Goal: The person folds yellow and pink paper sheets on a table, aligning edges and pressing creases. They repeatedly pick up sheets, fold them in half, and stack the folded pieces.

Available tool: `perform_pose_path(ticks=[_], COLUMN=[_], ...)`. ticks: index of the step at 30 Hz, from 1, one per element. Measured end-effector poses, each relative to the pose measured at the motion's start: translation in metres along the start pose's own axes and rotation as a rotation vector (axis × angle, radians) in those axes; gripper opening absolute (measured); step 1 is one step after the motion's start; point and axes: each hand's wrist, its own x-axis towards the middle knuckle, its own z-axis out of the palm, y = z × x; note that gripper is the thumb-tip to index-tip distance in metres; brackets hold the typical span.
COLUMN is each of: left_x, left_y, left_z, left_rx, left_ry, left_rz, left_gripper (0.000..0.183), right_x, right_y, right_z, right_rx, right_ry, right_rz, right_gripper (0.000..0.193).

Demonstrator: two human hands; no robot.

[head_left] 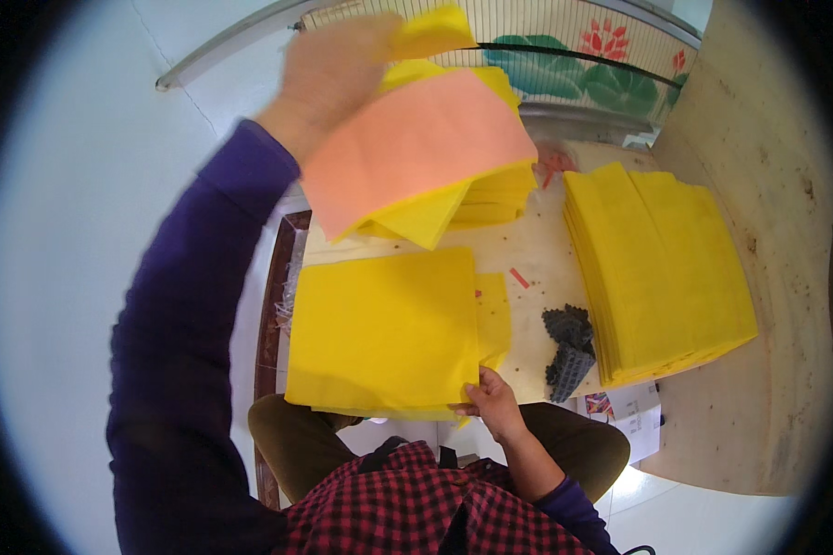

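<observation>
My left hand (333,74), smeared by motion, is raised at the far left with its fingers closed on a yellow sheet (435,35) of cloth-like material. Just below it a pink sheet (426,139) lies across a thick, uneven stack of yellow sheets (495,199). Close to my body, a flat yellow sheet (384,328) rests on the table, over another yellow piece (495,319) that shows along its right side. The near right corner of that flat sheet is pinched between the thumb and fingers of my right hand (495,407).
A tall yellow stack (662,277) stands on the wooden table (528,347) at right, by a wooden panel (759,120). Dark grey, zigzag-edged scraps (569,351) and a small red strip (519,277) lie between the stacks. Behind is a rack with a flower-painted slatted panel (565,69).
</observation>
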Motion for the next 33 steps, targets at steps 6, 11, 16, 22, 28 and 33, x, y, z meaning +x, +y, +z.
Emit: perform_pose_path(ticks=[6,11,16,22,28,33], left_x=[-0.044,-0.069,-0.109,-0.221,-0.367,-0.431], left_y=[0.063,0.084,0.087,0.084,0.077,0.062], left_z=[0.072,0.087,0.061,0.002,-0.030,-0.030], left_rx=[-0.185,-0.247,-0.356,-0.530,-0.683,-0.755], left_ry=[-0.148,-0.222,-0.190,-0.207,-0.373,-0.416], left_rz=[0.100,0.099,0.071,-0.089,-0.491,-0.602], left_gripper=[0.026,0.042,0.060,0.048,0.018,0.014], right_x=[0.001,-0.002,-0.005,-0.006,-0.008,-0.013], right_y=[0.000,-0.002,-0.008,-0.013,-0.013,-0.021], right_z=[0.000,0.002,0.005,0.009,0.010,0.014], right_rx=[-0.039,0.007,-0.045,-0.080,-0.145,-0.272], right_ry=[0.014,-0.003,0.020,0.020,0.075,0.124], right_rz=[-0.014,-0.031,0.010,0.015,0.026,0.038], right_gripper=[0.038,0.032,0.026,0.025,0.027,0.031])
